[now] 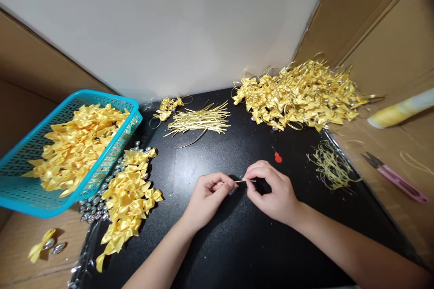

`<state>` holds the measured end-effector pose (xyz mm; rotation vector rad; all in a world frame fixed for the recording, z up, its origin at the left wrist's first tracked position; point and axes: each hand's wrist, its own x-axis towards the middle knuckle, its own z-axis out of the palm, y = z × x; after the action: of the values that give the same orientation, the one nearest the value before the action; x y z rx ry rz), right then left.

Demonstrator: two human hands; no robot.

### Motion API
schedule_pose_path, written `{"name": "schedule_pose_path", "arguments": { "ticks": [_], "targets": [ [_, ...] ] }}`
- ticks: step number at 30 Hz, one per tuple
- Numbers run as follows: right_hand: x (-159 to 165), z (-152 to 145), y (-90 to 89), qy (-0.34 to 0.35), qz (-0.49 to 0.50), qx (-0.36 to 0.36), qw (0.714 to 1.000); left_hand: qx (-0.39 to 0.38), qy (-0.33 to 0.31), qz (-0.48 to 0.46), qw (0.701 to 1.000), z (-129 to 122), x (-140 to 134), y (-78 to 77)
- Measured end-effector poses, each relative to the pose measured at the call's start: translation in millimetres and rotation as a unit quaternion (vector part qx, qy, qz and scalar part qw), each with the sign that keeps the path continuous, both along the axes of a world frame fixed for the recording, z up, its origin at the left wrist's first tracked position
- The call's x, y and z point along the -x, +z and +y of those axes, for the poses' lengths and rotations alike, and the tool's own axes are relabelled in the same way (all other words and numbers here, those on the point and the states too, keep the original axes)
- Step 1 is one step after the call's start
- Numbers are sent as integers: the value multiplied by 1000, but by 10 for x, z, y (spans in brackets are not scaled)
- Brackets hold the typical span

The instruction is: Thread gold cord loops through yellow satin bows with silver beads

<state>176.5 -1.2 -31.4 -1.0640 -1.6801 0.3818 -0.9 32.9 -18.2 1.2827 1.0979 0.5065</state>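
Observation:
Over the black tabletop point(217, 244), a short gold cord point(240, 181) stretches between my two hands. My left hand point(210, 196) pinches one end between thumb and fingers. My right hand point(271, 189) pinches the other end near its tip. Beyond them lies a bundle of gold cords point(200, 119), with one curved strand apart in front. A red needle threader point(278, 157) rests just past my right hand. To the left of my left hand is a heap of yellow satin bows point(127, 198), with silver beads point(95, 207) beside it.
A blue basket point(132, 128) of yellow bows stands at the left. Finished-looking bows with gold loops point(301, 95) are piled at the back right, a few point(166, 108) at the back left. Thread scraps point(330, 165) and pink thread snips point(396, 178) lie right. Cardboard walls flank the table.

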Motion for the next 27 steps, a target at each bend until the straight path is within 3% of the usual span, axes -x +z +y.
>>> {"name": "schedule_pose_path", "arguments": {
  "ticks": [13,19,23,27],
  "targets": [
    [-3,-9,-21,0,-2,11,1000,-9,-13,10,1000,1,6,14],
    [5,-9,-37,1,6,23,1000,-64,-26,-26,997,-2,19,-9],
    [6,-15,-52,3,9,37,999,-23,-19,-91,995,-18,33,-37],
    [13,-14,-54,8,4,31,999,-7,-69,-77,995,-17,22,-15]
  ]
}}
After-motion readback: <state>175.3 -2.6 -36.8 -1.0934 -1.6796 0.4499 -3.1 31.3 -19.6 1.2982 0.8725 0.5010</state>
